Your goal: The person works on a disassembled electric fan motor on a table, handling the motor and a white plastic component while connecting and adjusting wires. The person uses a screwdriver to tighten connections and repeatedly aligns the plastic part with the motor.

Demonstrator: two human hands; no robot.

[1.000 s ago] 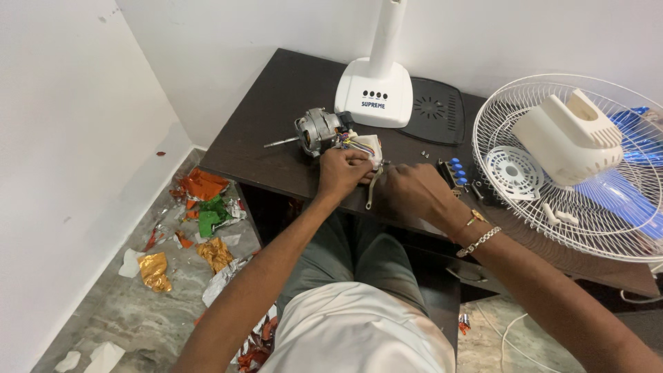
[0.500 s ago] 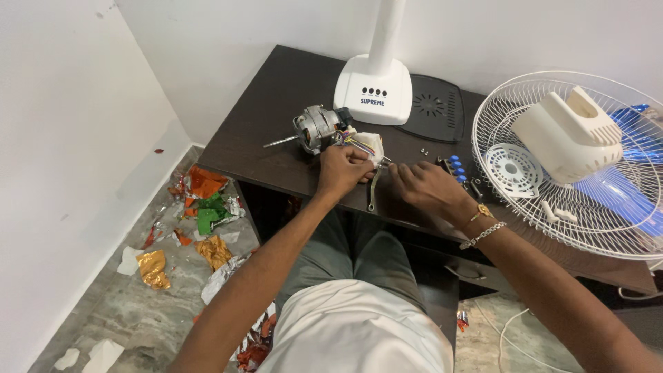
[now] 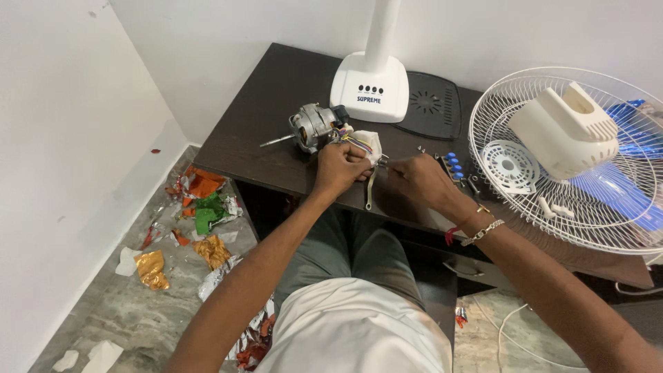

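Left hand (image 3: pixel 340 169) pinches the motor's wires (image 3: pixel 359 144), right hand (image 3: pixel 421 181) grips a connector (at three o'clock); keep both steady, I'd judge.

- Dark tabletop (image 3: pixel 276 103) carries a fan motor (image 3: pixel 314 126), white fan base (image 3: pixel 371 86), black cover plate (image 3: pixel 429 107) and wire fan guard (image 3: pixel 608 200).
- Floor (image 3: pixel 131 311) holds crumpled foil scraps (image 3: pixel 200 207).

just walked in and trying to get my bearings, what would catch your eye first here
The big white wire fan guard on the right of the dark table, with a white plastic housing lying in it. At the table's middle, the left hand and right hand meet over small wired parts beside a bare metal fan motor, with the white fan base behind. On the floor at left lie crumpled foil wrappers.
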